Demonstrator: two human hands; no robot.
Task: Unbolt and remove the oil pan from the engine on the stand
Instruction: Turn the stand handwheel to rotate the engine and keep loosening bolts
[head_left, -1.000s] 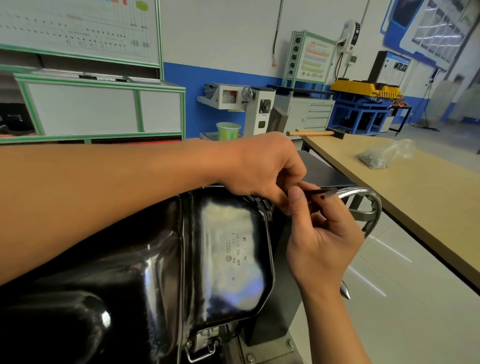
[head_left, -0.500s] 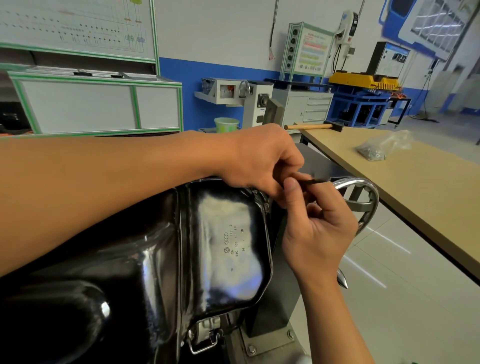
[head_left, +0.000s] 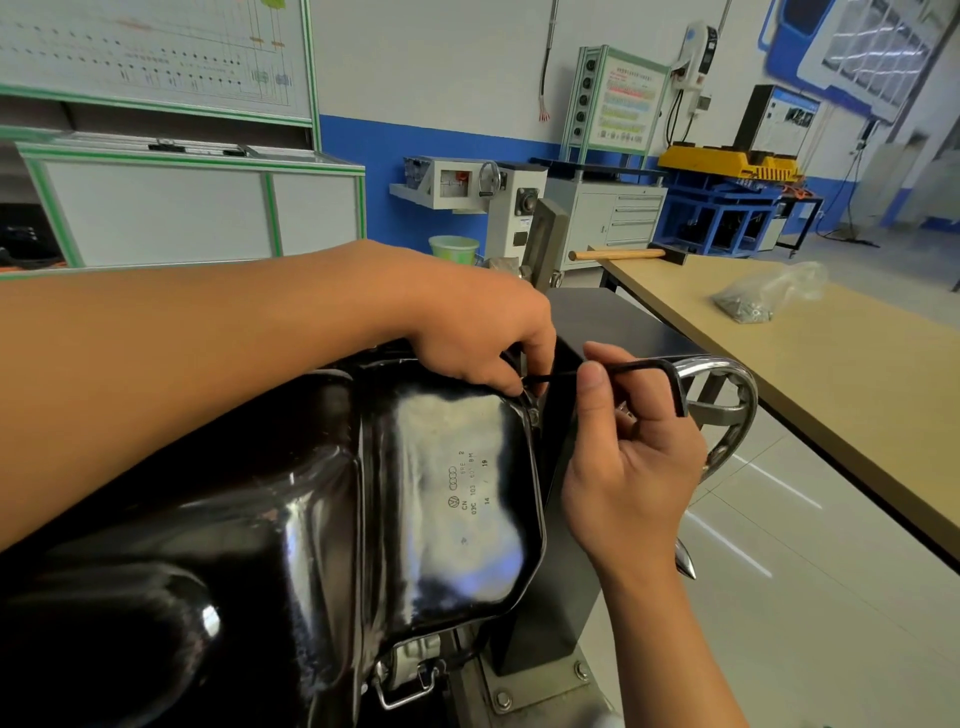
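Note:
The glossy black oil pan (head_left: 457, 499) sits on the engine on the stand and fills the lower left. A black L-shaped hex key (head_left: 644, 371) lies level at the pan's far right corner, its long end pointing left at the pan's rim. My right hand (head_left: 631, 467) pinches the key's shaft between thumb and fingers, and the bent end hangs down on the right. My left hand (head_left: 483, 332) reaches across the pan, its fingertips curled round the key's tip at the rim. The bolt itself is hidden under those fingers.
The stand's dark upright (head_left: 561, 519) and chrome handwheel (head_left: 727, 410) stand right behind the pan. A wooden workbench (head_left: 857, 384) runs along the right with a hammer (head_left: 623, 254) and a plastic bag of small parts (head_left: 769, 296). Cabinets and machines line the far wall.
My right hand has drawn back to the right along the key, so the whole key and its bend show. My left hand has stayed at the pan's corner.

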